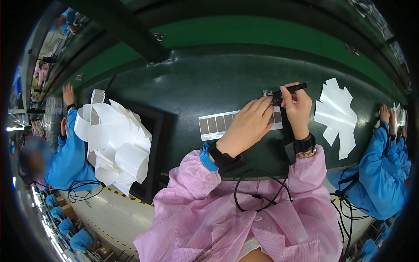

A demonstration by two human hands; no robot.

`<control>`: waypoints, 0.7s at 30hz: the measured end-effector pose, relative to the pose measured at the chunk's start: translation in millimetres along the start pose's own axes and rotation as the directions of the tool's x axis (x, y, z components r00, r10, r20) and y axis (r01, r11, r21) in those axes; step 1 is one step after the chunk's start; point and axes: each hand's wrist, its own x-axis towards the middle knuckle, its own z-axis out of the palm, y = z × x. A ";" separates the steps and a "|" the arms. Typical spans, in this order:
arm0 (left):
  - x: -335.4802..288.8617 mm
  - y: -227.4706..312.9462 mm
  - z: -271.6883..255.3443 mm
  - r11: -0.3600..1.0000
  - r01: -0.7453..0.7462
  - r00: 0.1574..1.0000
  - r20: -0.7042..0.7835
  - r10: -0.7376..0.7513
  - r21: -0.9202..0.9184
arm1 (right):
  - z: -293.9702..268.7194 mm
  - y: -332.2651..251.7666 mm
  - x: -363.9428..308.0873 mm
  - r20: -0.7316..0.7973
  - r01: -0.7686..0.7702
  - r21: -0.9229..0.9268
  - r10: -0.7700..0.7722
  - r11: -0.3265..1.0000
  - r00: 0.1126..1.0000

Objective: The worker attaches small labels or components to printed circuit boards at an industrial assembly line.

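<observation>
A white strip (pixel 214 125) carrying several grey rectangular pads lies on the dark green work surface (pixel 209 83). My left hand (pixel 248 124) rests flat on the strip's right part, fingers pressing it down. My right hand (pixel 298 108) grips black tweezers (pixel 288 91), their tip pointing left at a small part (pixel 267 93) just beyond the strip's far right end. Both wrists wear black bands, and pink sleeves cover my forearms.
A heap of curled white backing strips (pixel 114 144) sits on a black tray (pixel 156 153) at my left. Flat white sheets (pixel 336 115) lie at the right. Persons in blue sleeves (pixel 70 157) (pixel 379 170) work on either side. A black cable (pixel 257 192) loops over my lap.
</observation>
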 end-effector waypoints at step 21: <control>2.1 5.0 3.0 0.998 0.022 1.000 -0.012 -0.021 0.058 | 2.0 4.1 -0.9 0.008 0.097 -0.092 -0.096 0.991 0.995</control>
